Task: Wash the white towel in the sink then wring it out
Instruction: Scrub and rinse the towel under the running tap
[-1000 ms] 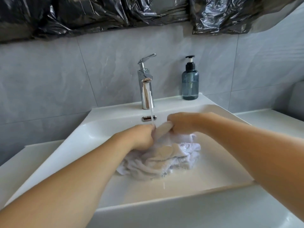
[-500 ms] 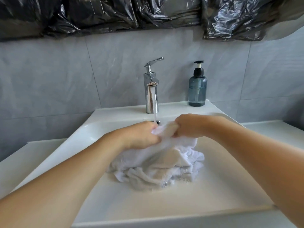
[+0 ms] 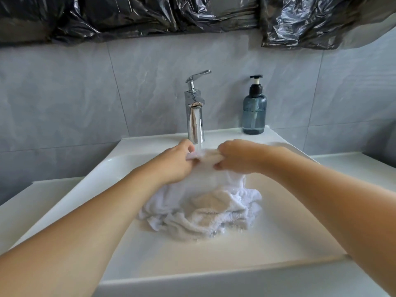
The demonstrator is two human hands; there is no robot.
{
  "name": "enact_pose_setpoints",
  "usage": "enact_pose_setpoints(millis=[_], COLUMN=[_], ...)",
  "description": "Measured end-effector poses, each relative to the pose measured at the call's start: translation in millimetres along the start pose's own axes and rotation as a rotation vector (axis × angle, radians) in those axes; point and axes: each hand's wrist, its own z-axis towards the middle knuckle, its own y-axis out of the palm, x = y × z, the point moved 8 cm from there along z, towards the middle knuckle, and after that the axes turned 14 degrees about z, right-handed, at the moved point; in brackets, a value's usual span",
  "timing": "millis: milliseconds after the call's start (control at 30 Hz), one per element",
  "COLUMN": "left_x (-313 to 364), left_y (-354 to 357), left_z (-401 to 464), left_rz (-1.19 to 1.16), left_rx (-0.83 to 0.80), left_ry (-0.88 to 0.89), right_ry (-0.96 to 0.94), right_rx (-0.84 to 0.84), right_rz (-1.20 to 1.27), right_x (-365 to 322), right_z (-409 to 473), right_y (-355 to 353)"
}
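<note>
A wet white towel [image 3: 205,202] lies bunched in the middle of the white sink [image 3: 278,243], its upper part pulled up under the tap. My left hand [image 3: 177,161] and my right hand [image 3: 237,157] both grip that raised part, close together, a short stretch of cloth between them. Water runs from the chrome tap [image 3: 194,116] straight onto the cloth between my hands. The towel's lower folds rest on the basin floor.
A blue-grey pump soap bottle [image 3: 254,112] stands on the sink's back ledge, right of the tap. Grey tiles form the wall behind, with black plastic sheeting [image 3: 150,16] hung along the top. White counter extends on both sides of the basin.
Both hands have lifted the gripped part of the towel higher and nearer the tap, into the stream. The view has shifted slightly.
</note>
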Motion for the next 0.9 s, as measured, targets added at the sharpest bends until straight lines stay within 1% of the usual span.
enact_pose_setpoints(millis=[33, 67, 133, 167, 200, 233, 267, 300, 333, 400, 467, 500, 567, 600, 633, 667, 700, 733, 767, 800, 833, 900], left_x=[-4, -13, -36, -44, -47, -46, -42, -35, -28, -18, -14, -12, -8, -9, -13, -16, -17, -17, -13, -9, -5, 1], left_y=[2, 7, 16, 21, 27, 31, 32, 30, 25, 8, -6, -10, -12, -12, -9, -5, 3, 16, 30, 43, 50, 46], left_z=[-1, -4, -14, -23, -31, -34, -31, -26, -20, -11, -6, -4, 0, 0, 0, -2, -5, -11, -20, -28, -32, -29], left_rz=[0.049, 0.133, 0.33, 0.425, 0.488, 0.52, 0.521, 0.493, 0.416, 0.128, -0.133, -0.203, -0.239, -0.217, -0.165, -0.086, -0.007, 0.051, 0.107, 0.169, 0.223, 0.242], left_rx=[-0.051, -0.138, -0.37, -0.511, -0.629, -0.672, -0.629, -0.548, -0.438, -0.223, -0.065, -0.016, 0.069, 0.1, 0.097, 0.052, -0.06, -0.223, -0.397, -0.535, -0.592, -0.521], left_ry=[-0.029, -0.077, -0.193, -0.228, -0.24, -0.219, -0.18, -0.146, -0.114, -0.074, -0.054, -0.045, -0.046, -0.072, -0.115, -0.156, -0.187, -0.194, -0.177, -0.136, -0.09, -0.045], right_ry=[0.057, 0.126, 0.248, 0.259, 0.219, 0.157, 0.084, 0.029, -0.007, -0.023, -0.029, -0.024, 0.003, 0.026, 0.055, 0.084, 0.121, 0.148, 0.157, 0.152, 0.141, 0.125], right_rx=[0.035, 0.032, -0.075, -0.123, -0.135, -0.125, -0.123, -0.141, -0.165, -0.188, -0.098, -0.029, 0.091, 0.139, 0.173, 0.194, 0.191, 0.163, 0.115, 0.063, 0.029, 0.03], right_rz=[-0.008, -0.038, -0.135, -0.143, -0.105, -0.034, 0.037, 0.081, 0.1, 0.11, 0.177, 0.194, 0.172, 0.166, 0.175, 0.195, 0.218, 0.23, 0.225, 0.197, 0.163, 0.131], right_x=[14, 29, 50, 52, 47, 37, 23, 7, -5, -18, -20, -15, -3, 4, 11, 19, 26, 30, 31, 29, 26, 21], right_z=[2, 2, -4, -5, -4, -3, -4, -6, -6, -3, 2, 5, 9, 10, 10, 9, 8, 6, 4, 3, 2, 4], right_y=[-4, -3, 9, 18, 24, 29, 34, 39, 45, 53, 45, 38, 20, 12, 5, -1, -4, -4, -1, 3, 7, 11])
